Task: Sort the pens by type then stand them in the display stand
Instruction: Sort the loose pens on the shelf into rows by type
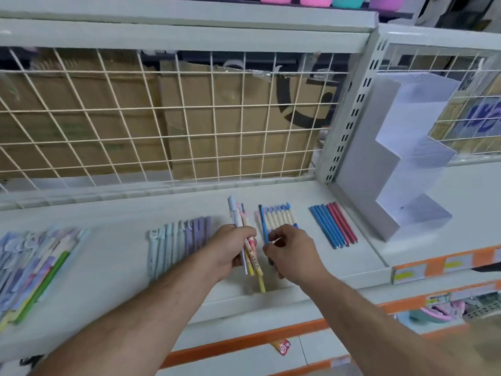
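Note:
My left hand (230,246) grips a small bunch of mixed pens (250,256), white, pink and yellow, above the white shelf (113,253). My right hand (291,252) pinches a blue pen (263,226) upright beside them. Sorted rows lie on the shelf: pastel blue and purple pens (177,237), cream pens with blue caps (279,217), and slim blue and red pens (334,225). A blurred mixed pile of pens (38,264) lies at the far left. The white stepped display stand (401,161) sits at the right with no pens in it.
A cream wire grid (168,115) backs the shelf, with cardboard behind it. A perforated upright post (349,115) stands left of the stand. Orange-edged shelves (244,343) with goods lie below; a red packet (283,347) lies there.

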Tool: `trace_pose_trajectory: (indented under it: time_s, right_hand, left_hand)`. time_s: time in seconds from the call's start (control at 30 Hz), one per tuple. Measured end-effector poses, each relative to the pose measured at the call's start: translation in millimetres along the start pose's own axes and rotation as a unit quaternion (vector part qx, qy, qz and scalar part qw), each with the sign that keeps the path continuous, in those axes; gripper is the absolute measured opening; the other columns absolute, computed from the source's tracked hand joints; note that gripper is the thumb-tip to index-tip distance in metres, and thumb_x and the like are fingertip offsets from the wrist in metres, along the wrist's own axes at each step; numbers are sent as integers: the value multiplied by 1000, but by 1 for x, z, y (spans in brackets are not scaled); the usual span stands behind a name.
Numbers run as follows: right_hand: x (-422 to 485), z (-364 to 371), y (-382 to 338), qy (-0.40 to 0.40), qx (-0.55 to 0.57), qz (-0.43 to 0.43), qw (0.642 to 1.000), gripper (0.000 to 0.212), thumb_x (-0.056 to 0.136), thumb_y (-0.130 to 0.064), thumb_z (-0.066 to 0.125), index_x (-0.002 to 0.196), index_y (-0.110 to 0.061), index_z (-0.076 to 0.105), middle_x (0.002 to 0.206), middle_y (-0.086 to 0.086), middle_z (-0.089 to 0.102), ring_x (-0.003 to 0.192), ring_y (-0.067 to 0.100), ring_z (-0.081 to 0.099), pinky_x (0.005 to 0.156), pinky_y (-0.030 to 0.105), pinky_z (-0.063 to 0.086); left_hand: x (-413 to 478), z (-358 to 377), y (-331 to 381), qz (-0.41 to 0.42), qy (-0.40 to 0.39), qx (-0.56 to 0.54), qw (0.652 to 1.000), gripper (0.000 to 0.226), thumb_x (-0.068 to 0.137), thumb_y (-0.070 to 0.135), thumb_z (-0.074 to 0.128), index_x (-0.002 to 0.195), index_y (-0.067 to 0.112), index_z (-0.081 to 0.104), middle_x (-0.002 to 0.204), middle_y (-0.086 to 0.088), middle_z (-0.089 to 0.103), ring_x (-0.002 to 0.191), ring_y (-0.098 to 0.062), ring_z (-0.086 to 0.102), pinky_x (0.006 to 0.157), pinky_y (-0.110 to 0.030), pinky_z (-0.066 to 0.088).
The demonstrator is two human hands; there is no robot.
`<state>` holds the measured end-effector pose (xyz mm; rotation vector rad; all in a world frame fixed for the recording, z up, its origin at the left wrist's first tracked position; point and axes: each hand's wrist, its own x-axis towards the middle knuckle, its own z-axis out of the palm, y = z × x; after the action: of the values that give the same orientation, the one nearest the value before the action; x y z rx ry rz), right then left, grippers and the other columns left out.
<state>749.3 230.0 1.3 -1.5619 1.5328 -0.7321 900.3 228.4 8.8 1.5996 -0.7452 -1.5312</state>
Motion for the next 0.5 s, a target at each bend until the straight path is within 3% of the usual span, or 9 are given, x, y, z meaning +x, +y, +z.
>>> trace_pose_trajectory:
  time_s: [0.07, 0.17, 0.3, 0.5]
  right_hand:
    - [10, -21, 15, 28, -40, -3, 999, 8, 89, -18, 67, 96, -21, 64, 79, 0, 68, 55, 13, 60, 54, 26, 51]
    - [25, -49, 36, 74, -119, -9, 990, 13, 90, -18, 66, 103, -20, 66, 74, -8, 64, 60, 8, 61, 52, 19, 45]
    - [45, -81, 56, 124, -234, -10, 964, 16, 88, -17, 62, 102, -20, 68, 72, -6, 56, 65, 18, 55, 57, 26, 40]
    - [59, -104, 76, 110, -294, 19, 949, 17, 87, -16, 53, 96, -19, 67, 74, -2, 55, 66, 22, 55, 57, 29, 42]
  left_hand:
    - [5, 16, 1, 0, 0, -2, 1000, 18, 90, 9, 57, 72, 9, 60, 57, -5, 59, 44, -15, 55, 46, -20, 45]
    - [9, 36, 5, -3, -5, 1, 1000, 16, 91, 9, 56, 75, 6, 61, 53, -5, 58, 41, -16, 56, 43, -19, 44]
    - [15, 53, 9, -7, -10, 0, 1000, 16, 93, 11, 56, 78, 9, 61, 52, -2, 59, 42, -15, 58, 43, -20, 45]
    - [25, 68, 13, -14, -4, 2, 1000, 10, 92, 13, 58, 83, 10, 61, 56, -4, 58, 47, -18, 57, 50, -24, 44]
